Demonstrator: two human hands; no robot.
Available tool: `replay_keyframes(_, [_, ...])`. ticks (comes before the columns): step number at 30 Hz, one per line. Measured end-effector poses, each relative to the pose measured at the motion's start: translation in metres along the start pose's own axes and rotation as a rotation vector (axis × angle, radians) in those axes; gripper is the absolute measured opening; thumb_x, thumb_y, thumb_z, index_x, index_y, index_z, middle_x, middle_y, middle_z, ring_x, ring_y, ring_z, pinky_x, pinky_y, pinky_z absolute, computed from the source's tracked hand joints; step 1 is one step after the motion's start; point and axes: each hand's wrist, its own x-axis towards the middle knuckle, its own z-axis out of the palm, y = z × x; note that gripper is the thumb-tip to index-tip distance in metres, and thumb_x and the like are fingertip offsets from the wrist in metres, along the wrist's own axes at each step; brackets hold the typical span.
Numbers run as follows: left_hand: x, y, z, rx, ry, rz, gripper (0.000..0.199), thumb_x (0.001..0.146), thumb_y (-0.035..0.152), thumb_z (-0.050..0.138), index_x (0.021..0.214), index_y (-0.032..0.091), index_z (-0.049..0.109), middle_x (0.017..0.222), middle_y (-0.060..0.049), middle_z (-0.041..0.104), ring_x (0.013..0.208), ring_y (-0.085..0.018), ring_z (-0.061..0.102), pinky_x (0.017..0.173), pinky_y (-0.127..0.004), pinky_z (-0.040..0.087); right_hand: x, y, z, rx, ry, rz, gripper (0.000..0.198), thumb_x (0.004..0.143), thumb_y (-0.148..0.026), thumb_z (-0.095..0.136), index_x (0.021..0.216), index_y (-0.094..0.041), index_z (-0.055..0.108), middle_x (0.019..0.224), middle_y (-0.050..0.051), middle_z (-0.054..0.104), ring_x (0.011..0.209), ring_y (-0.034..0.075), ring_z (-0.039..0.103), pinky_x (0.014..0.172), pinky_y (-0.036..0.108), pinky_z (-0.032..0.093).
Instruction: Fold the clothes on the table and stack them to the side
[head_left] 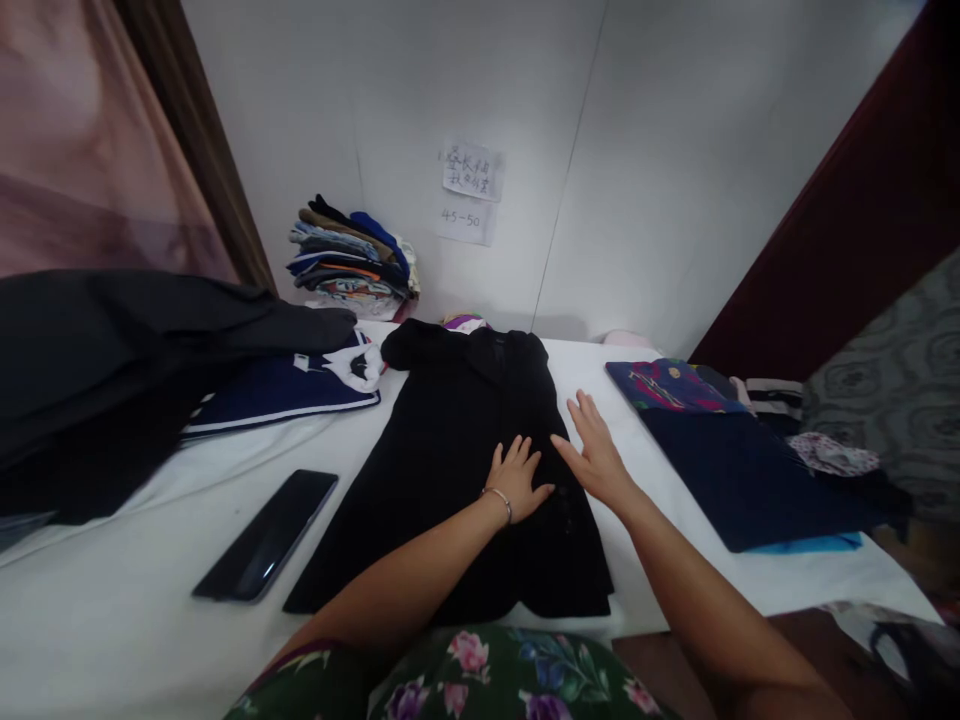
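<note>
At the far left, a pink curtain hangs behind a heap of dark clothes on a white-covered table. Beside the heap lies a navy garment with white edging. Nearer the person, a phone lies on the white cover. Farther back, a stack of folded clothes stands against the wall. In the middle, a black garment is spread out lengthwise in front of the person. The left hand lies on it, palm down, fingers spread, gripping nothing. The right hand is at its right edge, fingers extended and thumb apart, also without a hold; whether it touches the fabric I cannot tell. Farther right lie dark blue clothes.
</note>
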Motion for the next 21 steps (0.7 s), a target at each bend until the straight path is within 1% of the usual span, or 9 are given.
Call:
replay_keyframes(3, [0.0,0.0,0.0,0.001,-0.002,0.003,0.072,0.084,0.062,0.038,0.14,0.017,0.04,0.154,-0.012,0.022,0.144,-0.026,0.009,0.114,-0.054,0.005,0.043,0.002,0.022,-0.017,0.004,0.024,0.072,0.091,-0.054,0.038,0.149,-0.019,0.016,0.156,0.013,0.008,0.144,0.026,0.004,0.112,0.051,0.019])
replay_keyframes(5, [0.0,-0.001,0.001,0.001,-0.006,0.006,0.072,0.084,0.062,0.037,0.14,0.017,0.04,0.154,-0.012,0.022,0.144,-0.026,0.009,0.114,-0.054,0.005,0.066,0.01,0.04,-0.039,-0.028,0.097,0.076,0.09,-0.056,0.037,0.149,-0.015,0.013,0.156,0.015,0.005,0.143,0.027,0.003,0.111,0.05,0.02])
replay_keyframes(6, [-0.001,-0.001,0.001,0.001,-0.006,0.009,0.072,0.084,0.061,0.037,0.14,0.017,0.04,0.154,-0.013,0.022,0.144,-0.026,0.009,0.114,-0.054,0.005,0.075,0.015,0.049,-0.064,-0.054,0.147,0.078,0.09,-0.057,0.036,0.149,-0.013,0.012,0.156,0.016,0.003,0.143,0.027,0.002,0.111,0.05,0.019])
replay_keyframes(8, [-0.001,-0.002,0.002,0.0,-0.003,0.013,0.072,0.084,0.062,0.037,0.141,0.017,0.04,0.154,-0.012,0.021,0.144,-0.026,0.008,0.114,-0.054,0.005,0.086,0.029,0.068,-0.136,-0.175,0.272,0.08,0.09,-0.058,0.032,0.15,-0.011,0.008,0.156,0.016,0.002,0.143,0.027,0.0,0.112,0.049,0.017])
replay_keyframes(11, [-0.002,-0.004,0.003,-0.009,-0.011,0.024,0.071,0.084,0.062,0.036,0.141,0.018,0.039,0.154,-0.011,0.021,0.144,-0.025,0.008,0.115,-0.053,0.005,0.085,0.052,0.092,-0.208,-0.421,0.416,0.079,0.09,-0.059,0.032,0.148,-0.008,0.015,0.155,0.018,0.012,0.143,0.028,0.007,0.111,0.049,0.017])
replay_keyframes(13, [-0.003,-0.004,0.003,-0.018,-0.018,0.028,0.07,0.085,0.061,0.035,0.141,0.019,0.039,0.154,-0.011,0.022,0.144,-0.024,0.009,0.115,-0.052,0.005,0.08,0.063,0.103,-0.213,-0.496,0.443,0.08,0.089,-0.061,0.032,0.146,-0.005,0.023,0.153,0.019,0.018,0.142,0.029,0.013,0.11,0.049,0.02])
replay_keyframes(17, [-0.004,-0.003,0.004,-0.037,-0.004,0.026,0.069,0.084,0.06,0.037,0.14,0.019,0.04,0.154,-0.011,0.023,0.144,-0.024,0.009,0.115,-0.052,0.004,0.071,0.069,0.109,-0.23,-0.473,0.4,0.08,0.09,-0.062,0.029,0.144,-0.003,0.027,0.153,0.019,0.02,0.141,0.028,0.015,0.11,0.044,0.022])
replay_keyframes(19, [-0.006,-0.003,0.004,-0.053,0.0,0.028,0.069,0.084,0.06,0.037,0.14,0.02,0.041,0.153,-0.011,0.024,0.144,-0.024,0.009,0.115,-0.053,0.005,0.069,0.066,0.106,-0.243,-0.447,0.372,0.073,0.092,-0.056,0.03,0.141,-0.003,0.034,0.151,0.02,0.026,0.14,0.028,0.019,0.109,0.043,0.023])
replay_keyframes(21, [-0.007,-0.003,0.004,-0.071,0.002,0.032,0.07,0.083,0.062,0.037,0.14,0.021,0.041,0.153,-0.011,0.025,0.144,-0.024,0.01,0.115,-0.053,0.005,0.066,0.06,0.103,-0.251,-0.418,0.347,0.064,0.094,-0.05,0.03,0.138,-0.005,0.039,0.148,0.019,0.032,0.139,0.029,0.022,0.109,0.046,0.021])
